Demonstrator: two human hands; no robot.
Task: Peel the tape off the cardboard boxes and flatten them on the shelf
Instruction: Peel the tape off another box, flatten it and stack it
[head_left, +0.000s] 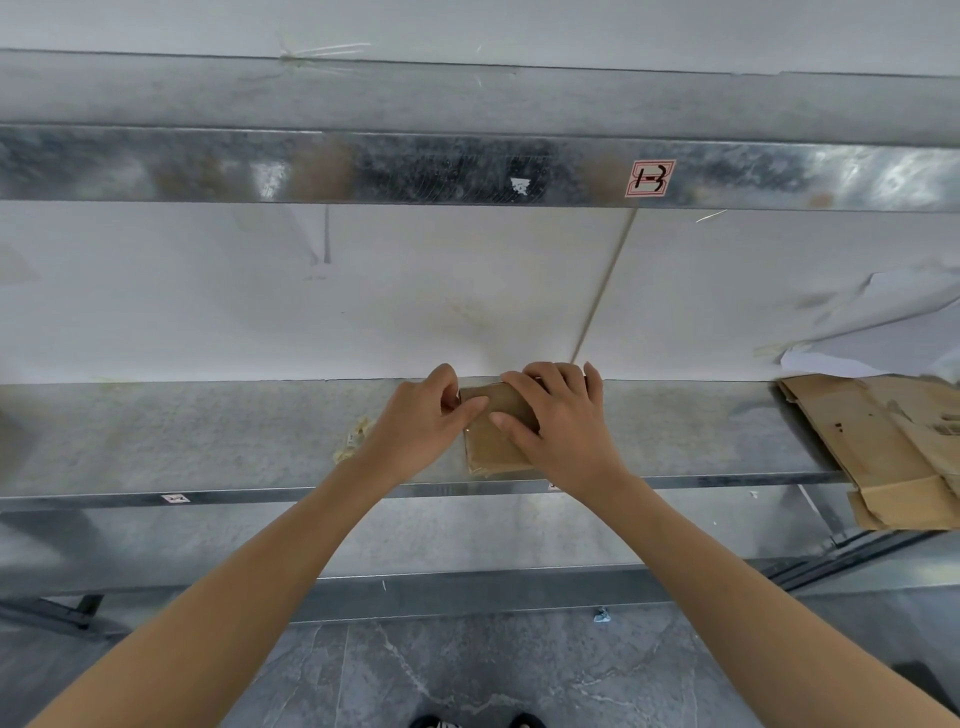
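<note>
1. While the view looks down from head height, the toes of two dark shoes (478, 721) show at the bottom edge, on a grey marbled floor (467, 670).
2. Two bare forearms reach forward to a metal shelf (208, 436).
3. A small cardboard box (493, 449) lies mid-shelf, close to the back wall.
4. The left hand (423, 431) is curled, thumb and forefinger pinching the box's left end; I cannot tell whether tape is between them.
5. The right hand (558, 421) grips the box from above, fingers bent over its top.
6. A crumpled tape scrap (356, 441) lies just left of the left hand.
7. Flattened cardboard (893, 447) lies far right, overhanging the shelf's front.
8. Behind is a white wall (363, 291); above, an upper shelf beam (415, 166) carries a label (649, 178) reading 1-3.
</note>
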